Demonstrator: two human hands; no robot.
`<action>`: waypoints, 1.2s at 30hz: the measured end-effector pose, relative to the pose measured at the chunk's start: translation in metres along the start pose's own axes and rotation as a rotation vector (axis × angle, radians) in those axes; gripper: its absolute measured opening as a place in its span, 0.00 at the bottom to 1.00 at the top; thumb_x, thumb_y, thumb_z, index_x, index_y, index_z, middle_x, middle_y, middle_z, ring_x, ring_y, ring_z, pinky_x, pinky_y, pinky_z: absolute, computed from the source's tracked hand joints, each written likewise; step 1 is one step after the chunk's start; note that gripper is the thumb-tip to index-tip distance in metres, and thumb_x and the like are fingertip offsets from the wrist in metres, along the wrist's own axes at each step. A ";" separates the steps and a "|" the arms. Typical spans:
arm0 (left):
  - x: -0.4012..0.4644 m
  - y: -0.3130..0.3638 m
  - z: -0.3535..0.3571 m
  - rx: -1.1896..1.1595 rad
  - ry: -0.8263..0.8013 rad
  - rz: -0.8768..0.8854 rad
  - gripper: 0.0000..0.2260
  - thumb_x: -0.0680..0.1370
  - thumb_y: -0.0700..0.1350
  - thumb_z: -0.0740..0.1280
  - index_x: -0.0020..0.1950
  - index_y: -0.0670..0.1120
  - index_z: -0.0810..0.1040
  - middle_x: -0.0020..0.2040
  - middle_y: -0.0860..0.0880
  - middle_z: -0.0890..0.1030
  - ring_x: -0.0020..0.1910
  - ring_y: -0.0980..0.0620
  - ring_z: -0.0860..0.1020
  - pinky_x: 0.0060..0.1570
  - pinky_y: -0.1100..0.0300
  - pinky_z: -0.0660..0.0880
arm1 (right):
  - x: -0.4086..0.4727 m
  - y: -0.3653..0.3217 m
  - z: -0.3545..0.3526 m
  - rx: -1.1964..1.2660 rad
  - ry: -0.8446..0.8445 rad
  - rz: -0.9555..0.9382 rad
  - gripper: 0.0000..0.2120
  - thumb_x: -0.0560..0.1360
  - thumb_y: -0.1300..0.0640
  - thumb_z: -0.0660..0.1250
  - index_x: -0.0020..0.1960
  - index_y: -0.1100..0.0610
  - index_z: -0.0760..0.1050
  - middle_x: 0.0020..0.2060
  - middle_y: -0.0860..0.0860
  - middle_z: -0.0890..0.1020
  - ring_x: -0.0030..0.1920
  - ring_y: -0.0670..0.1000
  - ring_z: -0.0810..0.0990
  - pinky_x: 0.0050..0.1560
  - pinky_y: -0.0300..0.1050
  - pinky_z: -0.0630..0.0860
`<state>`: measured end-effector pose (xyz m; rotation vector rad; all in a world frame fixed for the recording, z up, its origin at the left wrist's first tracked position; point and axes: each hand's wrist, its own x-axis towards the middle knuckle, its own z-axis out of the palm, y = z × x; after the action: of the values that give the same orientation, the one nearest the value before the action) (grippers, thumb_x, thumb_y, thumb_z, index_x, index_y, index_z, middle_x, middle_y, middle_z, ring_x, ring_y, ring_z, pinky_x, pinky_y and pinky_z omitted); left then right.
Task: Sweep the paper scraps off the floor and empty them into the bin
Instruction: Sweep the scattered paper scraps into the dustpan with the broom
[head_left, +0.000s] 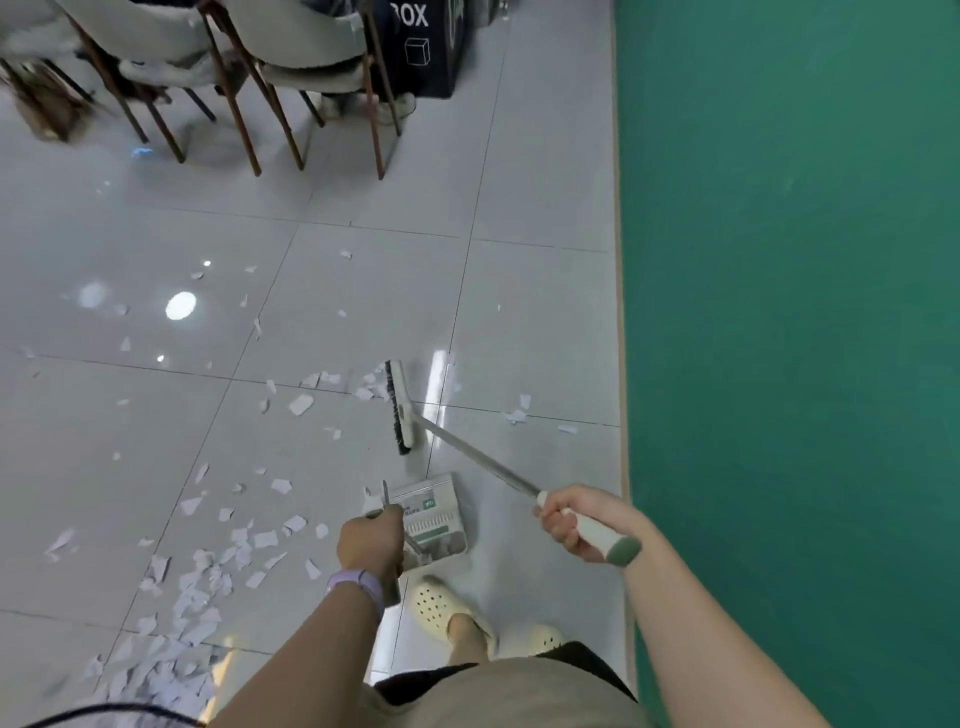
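Observation:
White paper scraps (218, 566) lie scattered over the glossy grey tiled floor, thickest at the lower left, with a few (517, 414) near the green wall. My right hand (574, 522) grips the white handle of a broom. The broom's head (400, 405) rests on the floor ahead, black bristles facing left, touching some scraps. My left hand (371, 540) grips the thin upright handle of a white dustpan (434, 519), which stands on the floor just in front of my feet with a few scraps inside it. No bin is clearly in view.
A green wall (789, 312) runs along the right side. Chairs with brown legs (244, 104) and a black box (423, 47) stand at the far end. My feet in cream clogs (447, 608) are by the dustpan. A black cable (104, 712) crosses the bottom left.

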<state>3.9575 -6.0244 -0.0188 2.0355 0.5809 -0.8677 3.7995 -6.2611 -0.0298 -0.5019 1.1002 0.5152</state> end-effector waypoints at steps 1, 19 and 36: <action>0.007 0.015 0.002 -0.002 -0.018 0.001 0.14 0.75 0.47 0.67 0.45 0.35 0.81 0.34 0.42 0.78 0.31 0.44 0.74 0.33 0.59 0.72 | -0.005 -0.005 0.002 -0.004 0.051 -0.030 0.08 0.74 0.66 0.64 0.52 0.59 0.68 0.30 0.49 0.69 0.22 0.43 0.68 0.17 0.35 0.67; 0.072 0.090 0.000 0.246 -0.080 0.108 0.14 0.76 0.45 0.66 0.31 0.42 0.73 0.30 0.44 0.75 0.28 0.45 0.71 0.24 0.62 0.71 | 0.035 -0.095 0.020 -0.686 0.469 0.034 0.07 0.63 0.66 0.62 0.40 0.60 0.72 0.34 0.55 0.73 0.29 0.52 0.71 0.31 0.42 0.70; 0.054 0.159 0.080 0.124 0.183 -0.065 0.11 0.76 0.43 0.66 0.34 0.41 0.77 0.32 0.44 0.78 0.32 0.44 0.75 0.31 0.61 0.68 | 0.039 -0.308 0.018 -0.320 -0.102 0.123 0.06 0.75 0.67 0.60 0.43 0.58 0.68 0.30 0.49 0.66 0.21 0.43 0.65 0.17 0.34 0.63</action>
<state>4.0683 -6.1736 -0.0119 2.2359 0.7127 -0.7763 4.0164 -6.4836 -0.0204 -0.6813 0.9583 0.8238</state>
